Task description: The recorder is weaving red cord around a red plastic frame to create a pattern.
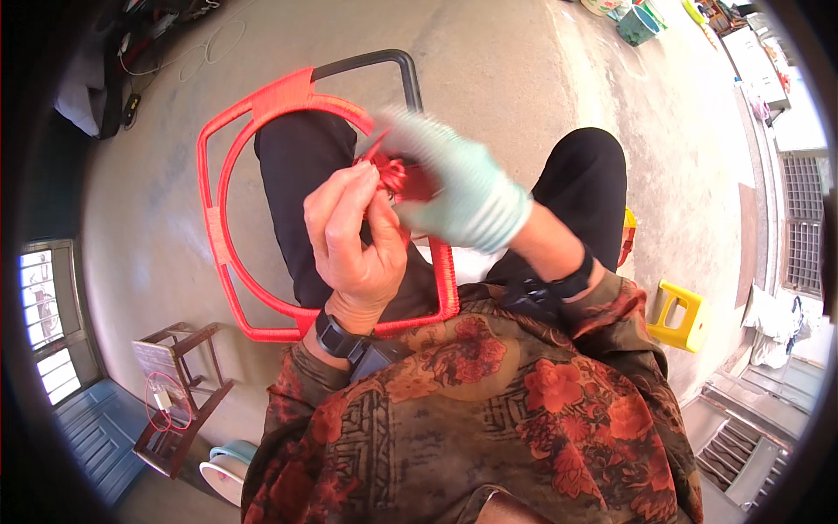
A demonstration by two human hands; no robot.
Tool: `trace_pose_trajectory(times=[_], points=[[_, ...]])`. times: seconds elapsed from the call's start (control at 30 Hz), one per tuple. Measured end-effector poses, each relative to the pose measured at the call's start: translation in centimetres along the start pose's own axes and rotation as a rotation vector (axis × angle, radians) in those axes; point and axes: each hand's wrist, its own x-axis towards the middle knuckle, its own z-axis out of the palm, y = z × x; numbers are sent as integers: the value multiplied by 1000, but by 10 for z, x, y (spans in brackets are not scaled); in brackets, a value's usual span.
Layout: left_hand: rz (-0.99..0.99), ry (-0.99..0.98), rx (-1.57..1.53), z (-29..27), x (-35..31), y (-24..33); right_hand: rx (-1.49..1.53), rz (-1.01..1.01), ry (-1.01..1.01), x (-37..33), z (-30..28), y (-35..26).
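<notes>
A squarish frame with a round inner ring (215,229) lies over my left thigh. Red cord is wound tightly round most of it, while a black stretch (371,59) at the far right corner shows no cord. My bare left hand (356,234) is closed, thumb and fingertips pinching a bundle of red cord (393,175) over the frame's right side. Just right of it, my right hand (467,188), in a pale green knitted glove, curves around the bundle. Motion smears its fingers, so I cannot tell whether they grip the cord.
My knees stand apart in black trousers (583,170). At the right is a yellow stool (676,316). A wooden stool (179,384) with a pink cable stands at the lower left, beside pale basins (225,472). Far off sits a teal bucket (638,26).
</notes>
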Motion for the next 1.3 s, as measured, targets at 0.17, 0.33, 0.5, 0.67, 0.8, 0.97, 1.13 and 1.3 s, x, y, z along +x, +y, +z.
trace_pose_trajectory(times=[0.17,0.33,0.5,0.67,0.8,0.97,1.13,1.3], points=[[-200,53,-88,3,-1,-7,231,390,224,19,11,-14],[-1102,-136,-659,9,-6,-15,-881,88,37,-8,-75,8],[-1179,-145,-721,17,-13,-18,-1173,752,51,-66,-170,54],[-1247,-161,-790,20,-18,-23,-743,938,873,-125,-234,83],[-1289,-139,-870,20,-19,-25,229,854,840,-105,-185,81],[-1326,-106,-910,21,-17,-22,826,658,259,-43,-50,66],[-1357,-69,-968,21,-17,-23,902,939,-35,-42,-25,70],[-1410,-63,-1032,22,-19,-23,1214,755,306,-48,-36,61]])
